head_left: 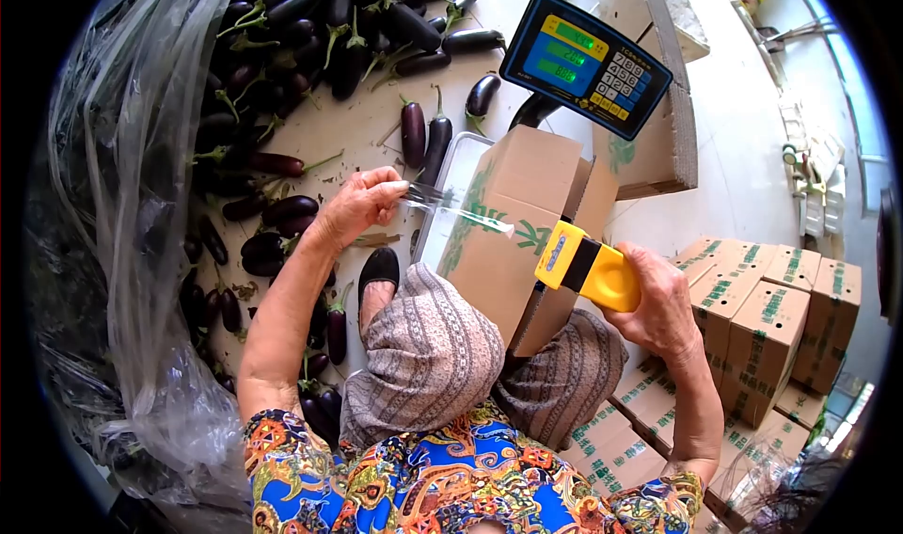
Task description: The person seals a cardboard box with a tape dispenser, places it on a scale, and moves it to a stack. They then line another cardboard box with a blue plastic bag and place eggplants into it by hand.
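Observation:
A cardboard box (527, 172) with green print stands on a scale platform (456, 191), between the knees. Pinched in my left hand (365, 203) is the end of a strip of clear packing tape (470, 216), stretched out over the box's printed side. My right hand (661, 303) grips a yellow tape dispenser (588, 269) at the box's right side, its fingers wrapped round the rear end. Beyond the box, the scale's display (588, 63) shows lit green digits and a keypad.
Many eggplants (292, 54) are heaped at the left and top. Clear plastic sheeting (141, 205) runs down the far left. Stacked printed boxes (767, 336) fill the lower right. A large carton (649, 148) stands behind the display.

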`<state>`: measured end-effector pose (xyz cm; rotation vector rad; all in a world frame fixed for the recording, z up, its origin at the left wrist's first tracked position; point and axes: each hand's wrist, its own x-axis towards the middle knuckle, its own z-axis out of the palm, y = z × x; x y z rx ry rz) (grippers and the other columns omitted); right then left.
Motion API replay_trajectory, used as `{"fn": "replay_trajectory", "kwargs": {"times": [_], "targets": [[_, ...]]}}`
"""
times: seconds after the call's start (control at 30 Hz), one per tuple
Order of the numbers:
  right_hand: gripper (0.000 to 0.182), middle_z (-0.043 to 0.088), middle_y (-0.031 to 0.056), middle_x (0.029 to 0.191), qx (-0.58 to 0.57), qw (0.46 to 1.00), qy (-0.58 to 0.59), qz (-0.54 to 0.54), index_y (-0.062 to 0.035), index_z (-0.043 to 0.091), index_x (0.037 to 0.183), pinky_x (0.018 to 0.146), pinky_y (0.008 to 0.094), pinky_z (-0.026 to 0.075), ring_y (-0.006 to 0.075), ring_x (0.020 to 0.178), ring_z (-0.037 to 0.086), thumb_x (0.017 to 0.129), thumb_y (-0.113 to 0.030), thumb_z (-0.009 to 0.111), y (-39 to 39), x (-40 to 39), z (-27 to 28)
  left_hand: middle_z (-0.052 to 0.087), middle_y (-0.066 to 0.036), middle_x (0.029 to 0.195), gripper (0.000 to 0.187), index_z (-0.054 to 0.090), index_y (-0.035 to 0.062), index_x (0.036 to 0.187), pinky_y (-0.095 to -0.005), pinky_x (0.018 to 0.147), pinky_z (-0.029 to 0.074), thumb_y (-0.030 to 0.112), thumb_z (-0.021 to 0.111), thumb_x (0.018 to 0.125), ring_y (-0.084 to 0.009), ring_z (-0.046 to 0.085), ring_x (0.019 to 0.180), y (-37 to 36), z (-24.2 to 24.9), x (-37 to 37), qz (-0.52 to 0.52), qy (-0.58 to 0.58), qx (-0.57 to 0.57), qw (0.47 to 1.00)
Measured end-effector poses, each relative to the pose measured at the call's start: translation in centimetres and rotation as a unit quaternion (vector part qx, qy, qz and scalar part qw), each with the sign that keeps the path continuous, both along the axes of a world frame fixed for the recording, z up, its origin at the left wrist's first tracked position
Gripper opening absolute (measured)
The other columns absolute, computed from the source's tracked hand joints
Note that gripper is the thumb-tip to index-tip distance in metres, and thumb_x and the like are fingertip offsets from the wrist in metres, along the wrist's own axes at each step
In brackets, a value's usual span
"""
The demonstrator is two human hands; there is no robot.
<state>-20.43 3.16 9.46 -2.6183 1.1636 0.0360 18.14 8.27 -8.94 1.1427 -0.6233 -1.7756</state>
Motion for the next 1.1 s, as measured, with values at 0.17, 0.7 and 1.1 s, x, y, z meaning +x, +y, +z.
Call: {"fn": "replay_trajectory", "kwargs": {"times": [0.17, 0.7, 1.1], "targets": [[0.058, 0.066, 0.0192, 0.098, 0.016, 0.999, 0.032, -0.006, 0.0008, 0.058, 0.118, 0.080, 0.0406, 0.057, 0.0335, 0.087, 0.068, 0.071, -0.024, 0.083, -0.3, 0.6, -0.1, 0.046, 0.006, 0.069, 0.017, 0.054, 0.0098, 0.087, -0.0199, 0.055, 0.036, 0.022, 0.058, 0.098, -0.0045, 0.045, 0.058, -0.5, -1.2, -0.7, -0.016, -0.062, 0.006, 0.998], [0.059, 0.067, 0.0166, 0.094, 0.035, 0.999, 0.026, 0.015, -0.0044, 0.057, 0.120, 0.077, 0.0383, 0.059, 0.0314, 0.083, 0.070, 0.069, -0.022, 0.081, -0.5, 0.4, -1.0, 0.056, 0.004, 0.075, 0.009, 0.061, 0.0075, 0.093, -0.0200, 0.061, 0.045, 0.016, 0.061, 0.091, -0.0046, 0.051, 0.065, -0.8, -2.8, -0.6, -0.014, -0.083, 0.030, 0.996], [0.072, 0.069, 0.0132, 0.107, 0.173, 0.944, -0.265, -0.091, -0.0067, 0.052, 0.127, 0.087, 0.0357, 0.057, 0.0249, 0.097, 0.070, 0.066, -0.023, 0.087, -0.2, 1.6, -0.6, 0.062, 0.003, 0.080, 0.008, 0.062, 0.0056, 0.095, -0.0201, 0.064, 0.045, 0.011, 0.059, 0.090, -0.0048, 0.055, 0.068, 0.0, -0.2, 0.9, 0.047, 0.039, -0.006, 0.998]]}}
